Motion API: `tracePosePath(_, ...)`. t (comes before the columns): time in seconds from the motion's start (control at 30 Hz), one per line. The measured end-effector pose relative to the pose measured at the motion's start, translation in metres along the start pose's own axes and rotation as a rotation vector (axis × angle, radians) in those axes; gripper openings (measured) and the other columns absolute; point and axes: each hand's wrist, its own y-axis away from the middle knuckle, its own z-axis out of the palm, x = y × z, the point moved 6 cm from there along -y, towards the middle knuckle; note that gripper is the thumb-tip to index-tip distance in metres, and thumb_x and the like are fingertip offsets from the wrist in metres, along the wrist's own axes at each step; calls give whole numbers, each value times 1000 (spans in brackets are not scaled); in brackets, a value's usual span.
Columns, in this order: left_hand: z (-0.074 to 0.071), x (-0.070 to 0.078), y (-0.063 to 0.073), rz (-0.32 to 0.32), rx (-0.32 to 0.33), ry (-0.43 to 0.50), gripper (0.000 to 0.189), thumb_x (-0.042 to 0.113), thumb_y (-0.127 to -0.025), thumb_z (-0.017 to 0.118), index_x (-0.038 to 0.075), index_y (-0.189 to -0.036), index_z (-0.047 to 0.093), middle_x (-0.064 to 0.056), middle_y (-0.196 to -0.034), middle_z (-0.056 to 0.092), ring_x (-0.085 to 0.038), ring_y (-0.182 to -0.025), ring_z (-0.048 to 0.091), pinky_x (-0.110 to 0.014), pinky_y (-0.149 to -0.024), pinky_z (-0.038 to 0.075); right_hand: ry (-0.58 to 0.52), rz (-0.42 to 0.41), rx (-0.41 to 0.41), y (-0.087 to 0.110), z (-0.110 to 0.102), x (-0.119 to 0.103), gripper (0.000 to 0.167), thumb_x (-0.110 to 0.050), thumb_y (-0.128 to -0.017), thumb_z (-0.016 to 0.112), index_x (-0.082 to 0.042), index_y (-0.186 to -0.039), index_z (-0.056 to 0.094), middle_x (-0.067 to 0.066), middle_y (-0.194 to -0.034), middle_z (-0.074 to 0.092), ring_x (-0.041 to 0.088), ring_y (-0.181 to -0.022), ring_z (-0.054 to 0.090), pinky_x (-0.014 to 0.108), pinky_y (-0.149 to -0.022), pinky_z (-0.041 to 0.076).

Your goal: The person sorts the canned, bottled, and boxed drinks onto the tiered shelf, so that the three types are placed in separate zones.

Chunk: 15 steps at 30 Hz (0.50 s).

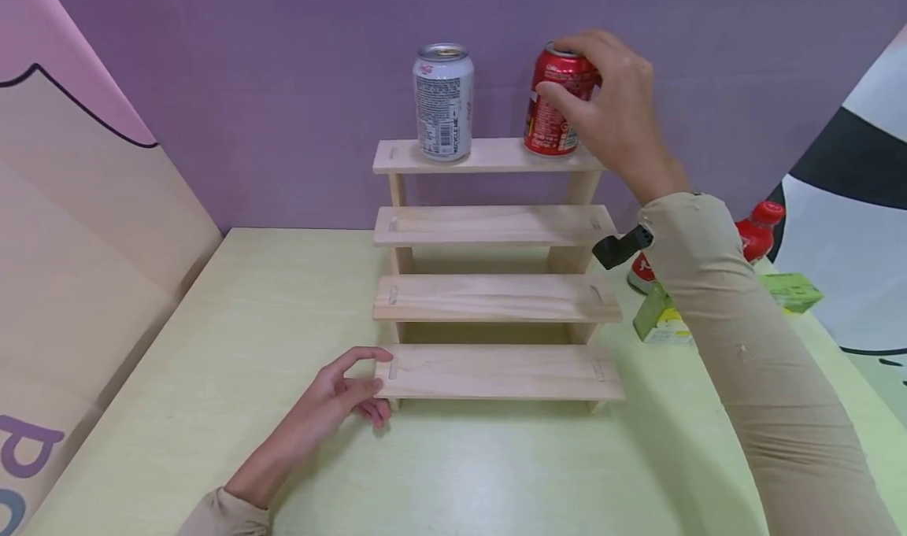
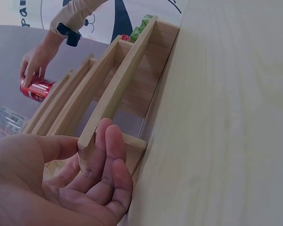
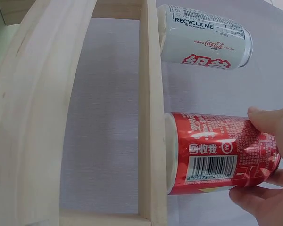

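Observation:
A stepped wooden rack (image 1: 496,300) stands on the table, with a white soda can (image 1: 444,107) upright on the left of its top step. At the right end of that step is a red Coca-Cola can (image 1: 553,115). My right hand (image 1: 616,103) grips the red can around its upper part, thumb in front; in the right wrist view the can's base (image 3: 172,153) is at the top board. Down at the lowest step, my left hand (image 1: 340,394) pinches the board's left end (image 2: 87,141) between thumb and fingers.
Right of the rack, partly behind my right sleeve (image 1: 751,347), are a green-yellow carton (image 1: 659,319), another green carton (image 1: 792,292) and a red-capped bottle (image 1: 761,225). A purple backdrop (image 1: 283,103) rises right behind the rack.

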Motion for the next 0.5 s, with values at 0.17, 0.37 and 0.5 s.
tracePosePath(0.17,-2,-1,0,-6,6,-14,37,20,-104,54,15,-140,45,-22,-87,71,-33,-78,69,-42,-79,59,18,26,-49,-1,2,-1,49,-31,-97,65,-16,-142,54,-1,-144,51,13,-130,47,30,-106,45)
tracePosePath(0.37,-1,-1,-1,-9,2,-15,37,20,-104,54,15,-140,45,-21,-87,71,-31,-78,69,-42,-79,59,72,21,-101,-1,2,0,54,-33,-97,64,-17,-146,49,1,-150,46,15,-138,41,35,-109,42)
tracePosePath(0.5,-1,-1,-1,-2,-3,-13,38,20,-104,54,13,-140,44,-21,-86,72,-30,-77,69,-42,-78,59,103,22,-136,2,-1,-2,58,-34,-98,63,-19,-150,44,3,-159,34,18,-147,27,40,-114,35)
